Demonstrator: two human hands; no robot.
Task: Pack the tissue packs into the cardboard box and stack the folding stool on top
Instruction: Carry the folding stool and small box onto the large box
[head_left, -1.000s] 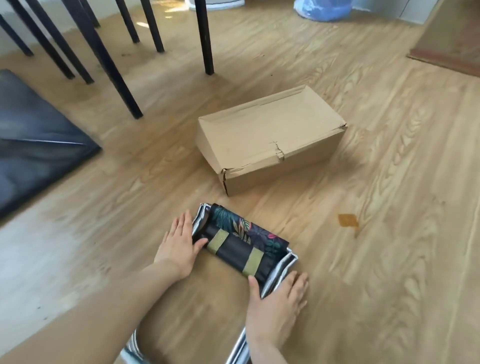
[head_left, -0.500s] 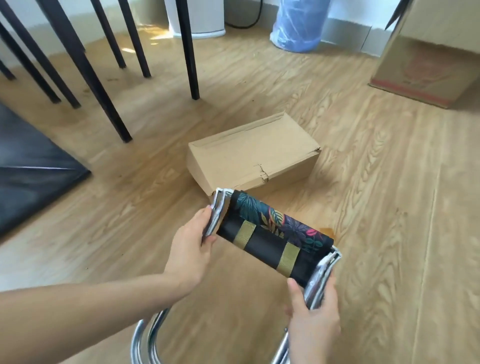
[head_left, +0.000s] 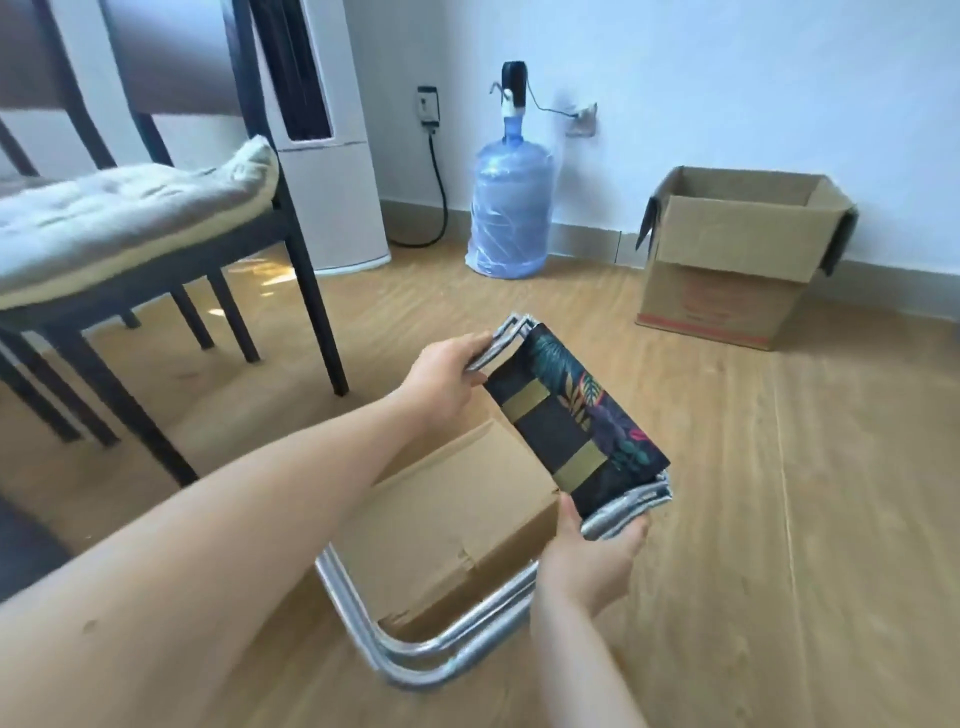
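Both hands grip the folded stool (head_left: 576, 421) by its metal tubes, left hand (head_left: 447, 376) at the far end, right hand (head_left: 587, 564) at the near, its long axis slanting above the closed cardboard box (head_left: 447, 525) directly beneath.

Two bare forearms in shot, no sleeves anywhere up to the frame edge. Left hand (head_left: 441, 376) and right hand (head_left: 589, 564): no rings, no watch, no gloves showing. One small dark mark on the left forearm, low in frame.
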